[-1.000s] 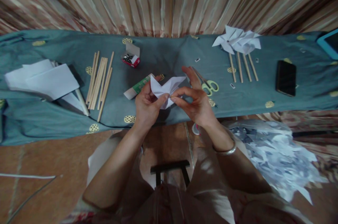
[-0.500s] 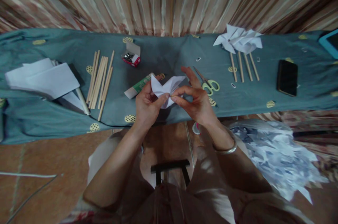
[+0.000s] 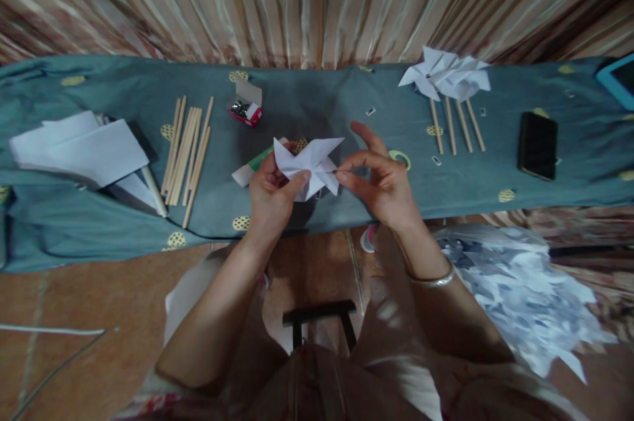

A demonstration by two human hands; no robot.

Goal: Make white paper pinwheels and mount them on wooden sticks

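A white paper pinwheel head [image 3: 317, 160] is pinched in my left hand [image 3: 271, 199], thumb on top near its centre and fingers beneath. To its right, my right hand [image 3: 384, 183] holds thumb and forefinger together at the edge of a paper blade. A tiny thin thing shows at those fingertips, too small to name; the other fingers are raised. Under the left hand lies a green and white box [image 3: 244, 174], partly covered. Scissors with light green handles [image 3: 400, 158] are mostly hidden behind my right hand.
Several wooden sticks [image 3: 185, 156] and white paper sheets [image 3: 84, 150] lie left. A small red box of metal pins [image 3: 245, 109] stands open. Finished pinwheels [image 3: 446, 74] on sticks and a phone [image 3: 538, 145] are right. A bag of paper pieces [image 3: 525, 295] sits below the table.
My right hand has drawn away from the pinwheel's centre to the right, toward a blade's edge. The pinwheel has turned flatter in my left hand, showing more of its blades.
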